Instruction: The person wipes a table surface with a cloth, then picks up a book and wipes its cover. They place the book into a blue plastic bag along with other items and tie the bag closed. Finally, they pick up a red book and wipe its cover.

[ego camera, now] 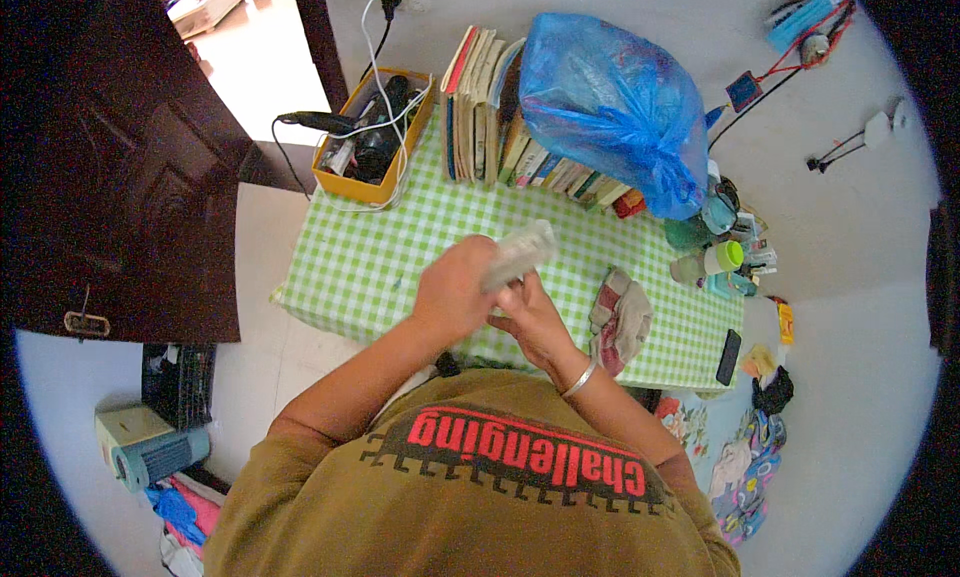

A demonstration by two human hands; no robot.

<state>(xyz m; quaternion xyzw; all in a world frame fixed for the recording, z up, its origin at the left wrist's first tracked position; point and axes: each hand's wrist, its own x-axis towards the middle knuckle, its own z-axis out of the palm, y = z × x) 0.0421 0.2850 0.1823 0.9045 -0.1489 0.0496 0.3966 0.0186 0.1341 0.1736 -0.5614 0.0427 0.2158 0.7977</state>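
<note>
My left hand (pixel 456 286) is shut on a pale, blocky object (pixel 523 253), held above a table with a green-and-white checked cloth (pixel 360 262). Motion blur hides what the object is. Just below it is my right hand (pixel 531 323), its fingertips at the object's lower edge and close to the left hand. Whether those fingers grip it I cannot tell. A bangle (pixel 580 379) circles the right wrist. To the right of that hand lies a crumpled beige and dark red cloth (pixel 621 318).
Along the back stand a yellow box of cables and devices (pixel 360 190), a row of books (pixel 472 111) and a knotted blue plastic bag (pixel 611 104). A green-lidded bottle (pixel 716 259) and a phone (pixel 727 356) are at the right. A dark door (pixel 127 164) stands left.
</note>
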